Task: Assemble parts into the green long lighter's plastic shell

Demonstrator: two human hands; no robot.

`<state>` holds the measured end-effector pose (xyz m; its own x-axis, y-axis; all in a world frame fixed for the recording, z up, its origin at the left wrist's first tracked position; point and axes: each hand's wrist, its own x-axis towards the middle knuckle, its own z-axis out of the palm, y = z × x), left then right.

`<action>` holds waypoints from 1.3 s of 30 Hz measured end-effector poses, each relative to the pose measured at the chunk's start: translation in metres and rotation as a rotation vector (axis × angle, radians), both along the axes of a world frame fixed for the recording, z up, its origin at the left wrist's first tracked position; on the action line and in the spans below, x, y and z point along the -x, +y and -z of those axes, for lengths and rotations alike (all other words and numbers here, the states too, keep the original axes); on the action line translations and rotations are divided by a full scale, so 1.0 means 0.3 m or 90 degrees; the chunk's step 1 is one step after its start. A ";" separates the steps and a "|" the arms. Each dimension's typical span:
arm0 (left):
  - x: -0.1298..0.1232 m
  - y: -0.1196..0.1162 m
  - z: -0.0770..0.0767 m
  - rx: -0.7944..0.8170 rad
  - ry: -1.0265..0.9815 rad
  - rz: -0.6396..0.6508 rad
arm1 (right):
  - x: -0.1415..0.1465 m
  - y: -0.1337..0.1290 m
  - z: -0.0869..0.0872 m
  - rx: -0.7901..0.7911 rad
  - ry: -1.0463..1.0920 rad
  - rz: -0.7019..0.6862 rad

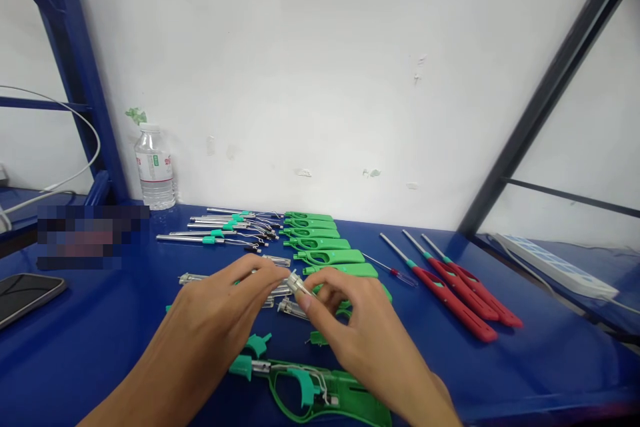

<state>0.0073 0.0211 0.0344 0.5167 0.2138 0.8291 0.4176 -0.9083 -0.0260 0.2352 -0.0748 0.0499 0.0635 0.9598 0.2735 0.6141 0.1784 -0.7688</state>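
Note:
Between my hands is a small clear lighter fuel tank [296, 281] with a pale valve end, tilted above the table. My right hand [357, 320] pinches its body between thumb and fingers. At the valve end, the fingertips of my left hand [225, 307] close on it. Several similar clear tanks [294, 309] lie below and behind my hands, partly hidden. In front of me lies an opened green lighter half-shell [350, 392] with a teal trigger [301, 385], a metal tube end and wires in it. A loose teal trigger [258, 345] rests just behind.
Green handle shells [330, 256] form a column behind my hands, beside metal lighter tubes [190, 237] with wires. Red lighters [453, 300] and a screwdriver [395, 271] lie right. A water bottle [155, 170], phone [30, 293] and power strip [555, 265] sit around the blue table [540, 360].

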 end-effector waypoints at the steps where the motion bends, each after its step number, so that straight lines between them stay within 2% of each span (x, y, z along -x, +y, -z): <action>1: -0.001 0.003 0.004 -0.005 -0.007 -0.002 | 0.001 0.001 0.001 0.003 0.003 0.000; 7: -0.001 0.008 0.013 -0.003 -0.034 -0.005 | 0.006 -0.001 0.000 0.009 0.002 -0.008; 13: -0.029 0.005 0.015 0.046 -0.090 0.013 | 0.008 -0.002 -0.018 0.026 0.041 -0.045; 19: -0.052 -0.010 -0.001 0.071 -0.136 0.022 | 0.015 -0.014 -0.022 0.022 0.038 -0.083; 23: -0.051 -0.020 -0.001 0.081 -0.158 0.011 | 0.026 -0.012 -0.016 0.001 0.018 -0.116; 31: -0.033 -0.009 0.037 0.141 -0.174 -0.030 | 0.048 -0.006 -0.007 -0.009 0.030 -0.160; 39: -0.025 -0.015 0.043 0.167 -0.179 -0.049 | 0.052 0.009 0.004 -0.023 0.052 -0.174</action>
